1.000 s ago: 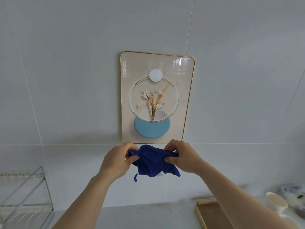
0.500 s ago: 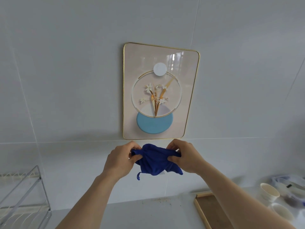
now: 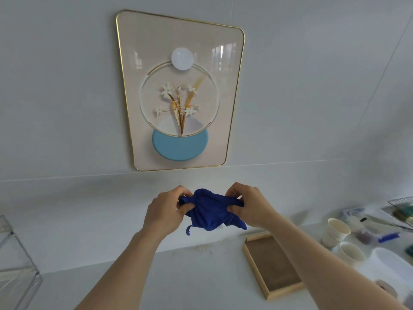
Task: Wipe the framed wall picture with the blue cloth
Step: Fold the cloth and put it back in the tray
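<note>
Your blue cloth (image 3: 211, 211) was scrunched up, stretched sideways, your left hand (image 3: 165, 211) and right hand (image 3: 250, 206) pinched its ends, picture (image 3: 181, 90) stood tall above.

Bench (image 3: 201, 280) — wooden tray (image 3: 271, 266) lies flat at right; two cups (image 3: 336, 231) stand beside it. Clear rack (image 3: 15, 260) at left edge — against the tiled wall (image 3: 67, 97).

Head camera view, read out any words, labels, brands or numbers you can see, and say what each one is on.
No readable text in this view.
Gold-framed wall picture: flowers and circles only, no lettering.
Crumpled blue cloth held in both hands: a white tag peeks out below it, too small to read.
White paper cups and wooden tray: no print visible.
</note>
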The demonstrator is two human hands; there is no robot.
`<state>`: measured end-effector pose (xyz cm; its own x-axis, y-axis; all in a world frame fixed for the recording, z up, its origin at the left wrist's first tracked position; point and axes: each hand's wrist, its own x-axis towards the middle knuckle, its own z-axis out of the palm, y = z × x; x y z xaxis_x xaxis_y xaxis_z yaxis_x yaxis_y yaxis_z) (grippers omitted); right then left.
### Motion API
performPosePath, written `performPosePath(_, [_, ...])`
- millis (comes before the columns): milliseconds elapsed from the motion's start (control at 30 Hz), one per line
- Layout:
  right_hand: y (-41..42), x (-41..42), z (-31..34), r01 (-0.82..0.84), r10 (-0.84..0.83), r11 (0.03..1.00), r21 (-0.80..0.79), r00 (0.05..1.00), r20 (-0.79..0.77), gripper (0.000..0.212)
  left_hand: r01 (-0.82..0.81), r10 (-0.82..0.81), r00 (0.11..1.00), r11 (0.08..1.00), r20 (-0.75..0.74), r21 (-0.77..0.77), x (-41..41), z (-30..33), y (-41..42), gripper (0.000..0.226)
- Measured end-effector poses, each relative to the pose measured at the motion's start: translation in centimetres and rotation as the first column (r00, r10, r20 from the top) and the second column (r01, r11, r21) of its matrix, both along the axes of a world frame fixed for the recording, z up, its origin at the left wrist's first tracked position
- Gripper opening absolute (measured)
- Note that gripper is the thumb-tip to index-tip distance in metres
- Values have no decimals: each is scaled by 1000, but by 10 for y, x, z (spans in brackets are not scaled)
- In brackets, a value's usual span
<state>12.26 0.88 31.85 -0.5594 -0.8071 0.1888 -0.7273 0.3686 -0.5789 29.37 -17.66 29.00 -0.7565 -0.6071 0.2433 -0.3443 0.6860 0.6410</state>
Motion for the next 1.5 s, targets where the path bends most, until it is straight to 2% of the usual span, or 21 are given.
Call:
performPosePath(300, [77, -89, -45, 97, -98, 995, 20, 991, 95, 26, 63, -66, 996, 997, 63, 48, -95, -36, 73, 14])
performPosePath(667, [148, -187, -136, 174, -191, 979, 105, 964, 186, 23, 86, -109, 979, 987, 173, 133, -202, -123, 148, 14])
performPosePath(900, [171, -225, -193, 195, -235, 964, 179, 943, 237, 23, 102, -148, 957, 976, 248, 190, -248, -181, 174, 21])
performPosePath(1300, [176, -257, -260, 236, -289, 929, 285, 943, 163, 26, 52, -139, 925, 968, 354, 244, -295, -257, 188, 26])
performPosePath(1500, [173, -257, -292, 192, -238, 910, 368, 968, 84, 32, 114, -207, 872, 967, 444, 226, -298, -285, 193, 43])
